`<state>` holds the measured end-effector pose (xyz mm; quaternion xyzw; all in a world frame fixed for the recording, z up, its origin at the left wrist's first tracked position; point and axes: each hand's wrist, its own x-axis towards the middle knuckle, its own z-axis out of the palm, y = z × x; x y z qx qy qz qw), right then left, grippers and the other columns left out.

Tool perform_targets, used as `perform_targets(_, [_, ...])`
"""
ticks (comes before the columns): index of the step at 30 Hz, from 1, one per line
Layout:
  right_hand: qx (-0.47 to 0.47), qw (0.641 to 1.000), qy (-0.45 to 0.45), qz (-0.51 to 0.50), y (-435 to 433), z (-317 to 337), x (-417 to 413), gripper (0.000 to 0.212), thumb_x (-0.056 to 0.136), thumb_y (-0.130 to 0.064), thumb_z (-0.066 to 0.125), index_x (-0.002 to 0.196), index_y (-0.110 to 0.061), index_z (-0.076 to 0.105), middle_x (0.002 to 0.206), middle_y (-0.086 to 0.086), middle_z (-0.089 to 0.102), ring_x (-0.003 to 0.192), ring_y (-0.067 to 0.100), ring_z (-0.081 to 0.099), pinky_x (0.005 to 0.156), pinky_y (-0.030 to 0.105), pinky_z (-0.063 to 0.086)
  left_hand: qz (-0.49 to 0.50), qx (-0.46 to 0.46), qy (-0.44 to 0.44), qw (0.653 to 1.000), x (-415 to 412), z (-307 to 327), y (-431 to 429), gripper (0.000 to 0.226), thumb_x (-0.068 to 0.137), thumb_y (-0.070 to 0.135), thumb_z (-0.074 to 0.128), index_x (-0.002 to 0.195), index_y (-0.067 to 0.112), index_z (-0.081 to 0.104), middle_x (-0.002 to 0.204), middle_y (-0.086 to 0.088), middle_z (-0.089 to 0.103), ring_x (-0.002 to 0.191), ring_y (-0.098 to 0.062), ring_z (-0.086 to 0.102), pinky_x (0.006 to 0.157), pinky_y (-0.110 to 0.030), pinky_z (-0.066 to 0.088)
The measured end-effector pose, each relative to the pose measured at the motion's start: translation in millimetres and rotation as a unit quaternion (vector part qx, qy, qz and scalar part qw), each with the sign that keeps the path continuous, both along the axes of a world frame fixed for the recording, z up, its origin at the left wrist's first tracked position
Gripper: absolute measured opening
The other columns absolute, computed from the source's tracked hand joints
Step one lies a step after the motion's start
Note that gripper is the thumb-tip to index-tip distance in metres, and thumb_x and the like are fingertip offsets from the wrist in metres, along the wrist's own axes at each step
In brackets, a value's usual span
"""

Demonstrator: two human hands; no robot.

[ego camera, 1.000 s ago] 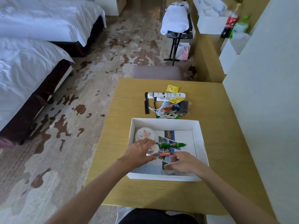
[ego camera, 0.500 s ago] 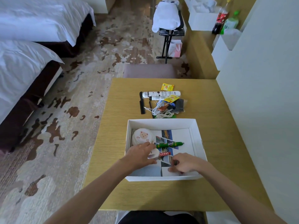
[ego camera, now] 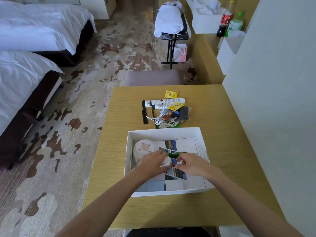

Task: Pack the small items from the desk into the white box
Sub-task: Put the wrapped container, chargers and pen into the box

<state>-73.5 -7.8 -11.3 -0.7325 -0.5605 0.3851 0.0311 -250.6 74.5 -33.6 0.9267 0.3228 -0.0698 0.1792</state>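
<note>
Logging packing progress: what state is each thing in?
Shallow white cardboard box, open, partly filled.
Round white bear-print pad, packed, far-left corner.
Slim green tube, packed, lying flat.
Black plastic comb, on tan wooden desk, unpacked.
Coiled white cable, on desk, unpacked.
Left hand, holding small white object.

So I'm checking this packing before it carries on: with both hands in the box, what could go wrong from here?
The left hand and right hand crowd the small white item in the white box; a nudge could roll the green pen-shaped item off the loose photos. On the desk, the tangled cables lie among other pieces, so lifting them may drag the yellow sachet along.
</note>
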Motion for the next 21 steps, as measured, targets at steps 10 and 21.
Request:
perform_targets(10, [0.122,0.992,0.016,-0.018,15.1,22.8,23.3,0.019,0.094,-0.032,0.057,0.108,-0.021,0.061,0.096,-0.005,0.066,0.085,0.013,0.062,0.073,0.032,0.050,0.089,0.071,-0.114,0.987,-8.1,18.4,11.7,0.028,0.091,0.027,0.051,0.117,0.022,0.059,0.115,0.003,0.064,0.096,-0.019,0.061,0.069,-0.029,0.048])
perform_targets(21, [0.250,0.968,0.035,-0.005,85.8,46.0,51.1,0.012,0.094,-0.019,0.056,0.097,-0.014,0.066,0.093,-0.003,0.067,0.084,0.013,0.063,0.074,0.037,0.055,0.210,0.054,-0.170,0.961,7.0,56.6,77.9,0.022,0.093,0.020,0.049,0.111,0.018,0.062,0.105,0.003,0.067,0.078,-0.012,0.063,0.062,-0.031,0.057])
